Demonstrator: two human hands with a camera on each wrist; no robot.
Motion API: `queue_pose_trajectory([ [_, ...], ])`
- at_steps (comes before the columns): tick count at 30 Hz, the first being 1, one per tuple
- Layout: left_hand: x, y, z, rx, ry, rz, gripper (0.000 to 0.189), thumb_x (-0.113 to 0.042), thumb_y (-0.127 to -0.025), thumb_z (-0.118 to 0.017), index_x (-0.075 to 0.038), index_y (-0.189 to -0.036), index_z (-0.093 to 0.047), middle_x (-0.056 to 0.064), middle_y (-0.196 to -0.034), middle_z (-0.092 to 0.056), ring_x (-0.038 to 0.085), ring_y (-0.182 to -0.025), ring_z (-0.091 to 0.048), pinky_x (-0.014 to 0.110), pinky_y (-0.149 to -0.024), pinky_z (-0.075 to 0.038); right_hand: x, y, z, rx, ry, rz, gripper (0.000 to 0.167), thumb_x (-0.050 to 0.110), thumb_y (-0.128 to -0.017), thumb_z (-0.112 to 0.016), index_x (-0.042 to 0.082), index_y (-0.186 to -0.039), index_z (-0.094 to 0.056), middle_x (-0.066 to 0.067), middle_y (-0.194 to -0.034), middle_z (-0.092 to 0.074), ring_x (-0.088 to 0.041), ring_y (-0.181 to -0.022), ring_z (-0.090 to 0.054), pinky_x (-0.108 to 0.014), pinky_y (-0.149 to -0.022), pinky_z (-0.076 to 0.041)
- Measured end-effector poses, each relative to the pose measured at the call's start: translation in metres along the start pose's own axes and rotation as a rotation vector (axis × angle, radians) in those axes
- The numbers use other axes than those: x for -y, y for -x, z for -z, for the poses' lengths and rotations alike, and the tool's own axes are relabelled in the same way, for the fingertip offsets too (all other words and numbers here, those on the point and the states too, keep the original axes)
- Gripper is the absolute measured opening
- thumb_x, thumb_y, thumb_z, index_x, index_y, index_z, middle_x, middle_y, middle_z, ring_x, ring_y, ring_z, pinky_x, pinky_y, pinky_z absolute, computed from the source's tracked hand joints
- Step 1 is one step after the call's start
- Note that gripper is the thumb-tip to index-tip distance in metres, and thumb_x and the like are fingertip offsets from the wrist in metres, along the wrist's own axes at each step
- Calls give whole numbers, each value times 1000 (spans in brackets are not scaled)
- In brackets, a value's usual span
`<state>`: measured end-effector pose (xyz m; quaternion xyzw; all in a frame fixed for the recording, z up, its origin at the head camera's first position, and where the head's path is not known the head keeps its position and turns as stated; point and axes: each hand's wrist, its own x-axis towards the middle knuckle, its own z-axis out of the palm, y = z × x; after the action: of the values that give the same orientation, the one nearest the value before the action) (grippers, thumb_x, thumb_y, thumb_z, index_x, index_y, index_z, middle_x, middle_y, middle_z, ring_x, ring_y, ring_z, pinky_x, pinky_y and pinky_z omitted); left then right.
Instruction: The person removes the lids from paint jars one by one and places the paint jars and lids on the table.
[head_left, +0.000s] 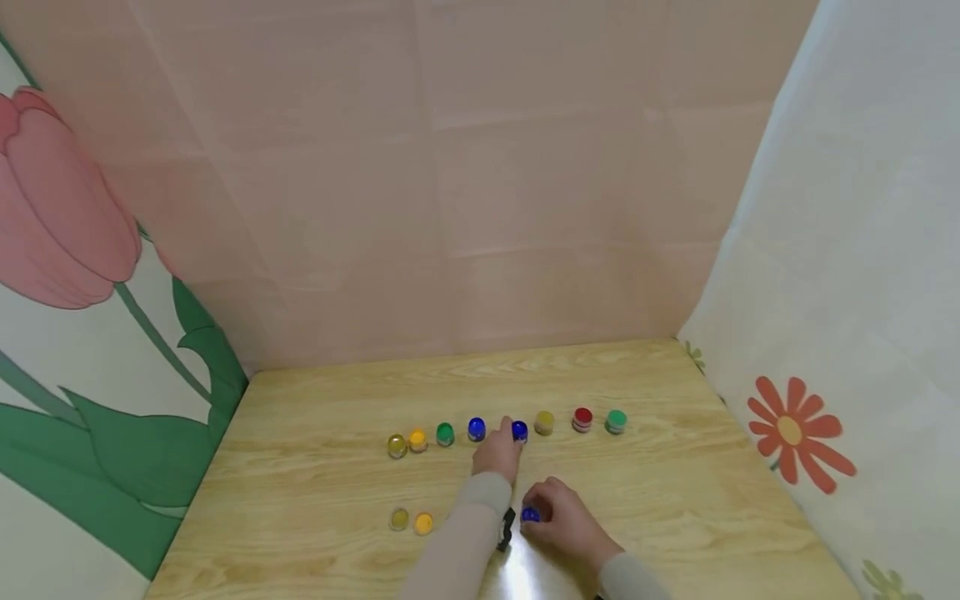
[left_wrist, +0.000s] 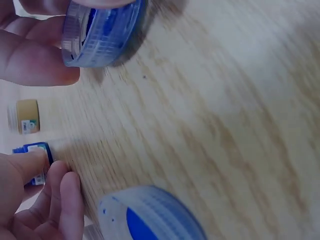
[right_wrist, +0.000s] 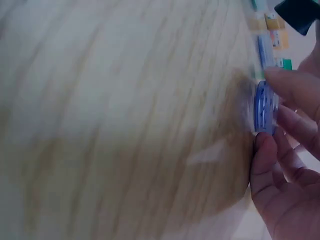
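My left hand (head_left: 497,454) reaches across to the row of small paint jars and pinches a dark blue jar (head_left: 520,431). In the left wrist view, its fingers lie over that blue jar (left_wrist: 39,162). Closer to me, my right hand (head_left: 568,518) grips a clear, ribbed lid with blue in it (head_left: 530,514). The same blue lid (right_wrist: 265,107) stands on edge between thumb and fingers in the right wrist view, close to the tabletop. A second blue-stained lid (left_wrist: 155,215) lies low in the left wrist view; the left forearm hides it from the head camera.
Left of the left hand stand blue (head_left: 476,429), green (head_left: 445,433), orange (head_left: 417,440) and dull yellow (head_left: 397,446) jars. To its right are yellow (head_left: 544,422), red (head_left: 582,419) and green (head_left: 616,421) jars. Two lids, yellow (head_left: 399,519) and orange (head_left: 423,523), lie nearer.
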<state>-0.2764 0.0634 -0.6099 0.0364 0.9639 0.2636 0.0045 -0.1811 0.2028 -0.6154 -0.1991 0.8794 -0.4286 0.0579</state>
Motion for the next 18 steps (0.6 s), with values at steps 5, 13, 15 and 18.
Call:
queue_pose_trajectory([
  [5, -2, -2, -2, -32, 27, 33, 41, -25, -98, -68, -11, -135, -55, 16, -88, -71, 32, -71, -69, 47, -55, -55, 2, 1, -4, -16, 25, -10, 25, 17, -82, -84, 11, -102, -70, 0, -94, -57, -10, -84, -51, -25, -72, -47],
  [13, 2, -3, -7, -28, 64, 49, 45, -25, -100, -66, -11, -140, -52, 15, -88, -70, 30, -71, -68, 44, -56, -55, 5, 2, -7, -41, 33, -17, 27, 19, -82, -86, 9, -102, -70, -2, -92, -58, -11, -81, -50, -25, -69, -45],
  [15, 3, -3, -9, -29, 63, 58, 47, -25, -100, -66, -11, -142, -50, 13, -89, -70, 29, -72, -68, 43, -57, -56, 5, 3, -7, -48, 30, -17, 27, 19, -82, -86, 9, -102, -70, -1, -92, -58, -11, -81, -50, -24, -69, -45],
  [18, 2, -2, -8, -43, 61, 52, 50, -25, -100, -66, -10, -143, -47, 13, -81, -68, 27, -67, -67, 41, -54, -54, 3, 4, -6, -53, 25, -16, 29, 20, -81, -86, 8, -103, -70, -1, -92, -58, -11, -81, -51, -24, -69, -46],
])
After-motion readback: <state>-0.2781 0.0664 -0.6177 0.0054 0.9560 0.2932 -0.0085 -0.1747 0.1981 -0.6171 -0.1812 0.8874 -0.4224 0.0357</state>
